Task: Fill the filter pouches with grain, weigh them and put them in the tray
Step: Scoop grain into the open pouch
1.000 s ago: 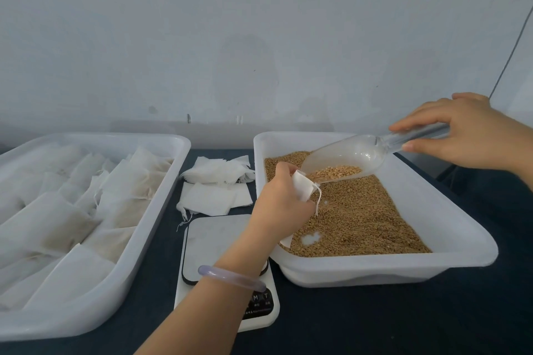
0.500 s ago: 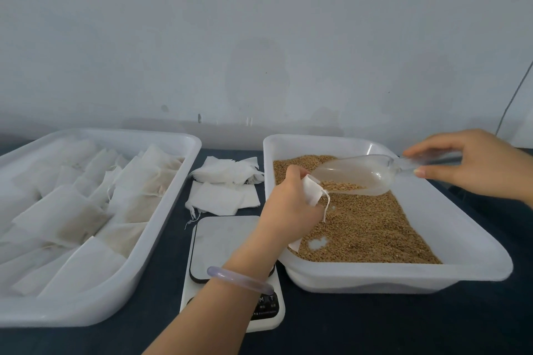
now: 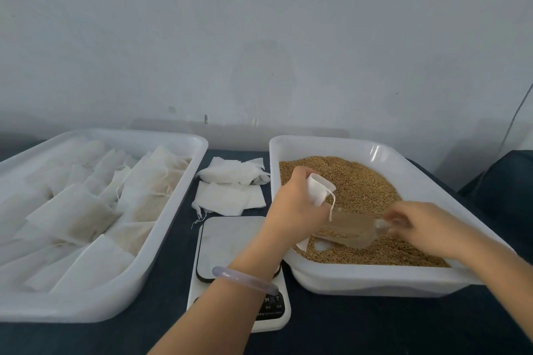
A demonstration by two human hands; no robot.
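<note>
My left hand [image 3: 291,210] hovers over the grain tray [image 3: 375,274] at centre right of the frame, its fingers curled round an open filter pouch [image 3: 318,189] whose drawstring dangles. My right hand [image 3: 424,228] is blurred, but its fingers look clamped on the handle of the clear scoop [image 3: 346,232], which lies low in the grain [image 3: 360,181] just below the pouch. To fill it well, I'd take a modest load, hold the pouch mouth wide and over the tray, and tip slowly so strays fall back in. The scale [image 3: 230,239] waits on the table [image 3: 375,326], left of centre, beside the tray [image 3: 86,308] of filled pouches [image 3: 86,210].
</note>
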